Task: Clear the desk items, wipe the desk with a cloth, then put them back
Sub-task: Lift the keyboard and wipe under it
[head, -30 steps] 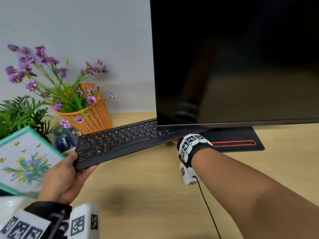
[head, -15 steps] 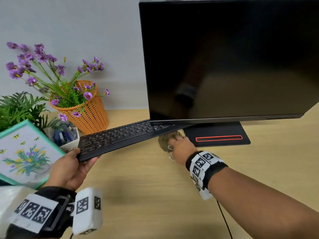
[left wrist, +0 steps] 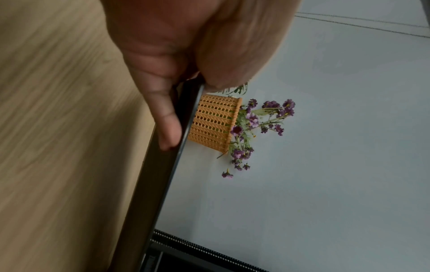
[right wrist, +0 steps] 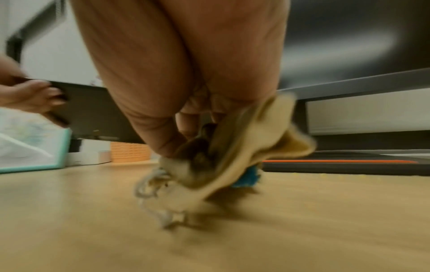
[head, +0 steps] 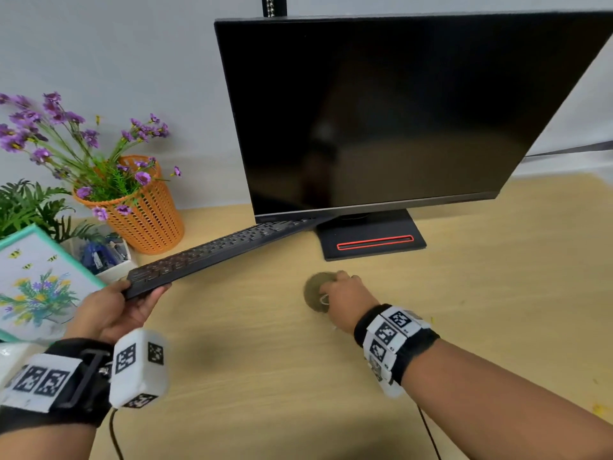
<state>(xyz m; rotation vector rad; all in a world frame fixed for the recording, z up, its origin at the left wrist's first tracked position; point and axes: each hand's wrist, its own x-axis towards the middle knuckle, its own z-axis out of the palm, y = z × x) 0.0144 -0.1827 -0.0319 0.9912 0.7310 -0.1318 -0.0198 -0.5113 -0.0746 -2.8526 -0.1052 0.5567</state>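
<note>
Crumpled tan cloth [head: 314, 291] sits pressed on the pale wood-grain desk [head: 265, 376] under the right hand [head: 345, 298], whose fingers are bunched around it; the right-wrist view shows the same cloth [right wrist: 235, 162] gathered in curled fingertips [right wrist: 186, 125], with a bit of blue and a pale loop of cord at its lower edge. The left hand [head: 109, 313] grips the near end of a flat black keyboard [head: 212, 254], thumb on top and fingers beneath, holding that end raised off the desk while the far end reaches under the large black monitor [head: 391, 114].

Against the grey wall, an orange mesh basket of purple flowers [head: 146, 214] stands left of the monitor, with a teal-framed floral picture [head: 36, 280] and green fern leaves [head: 30, 207] further left.

Compared with a second ago, the right hand has come back from beneath the monitor toward the near side of the desk, dragging the cloth along; the keyboard is held up much as before.
</note>
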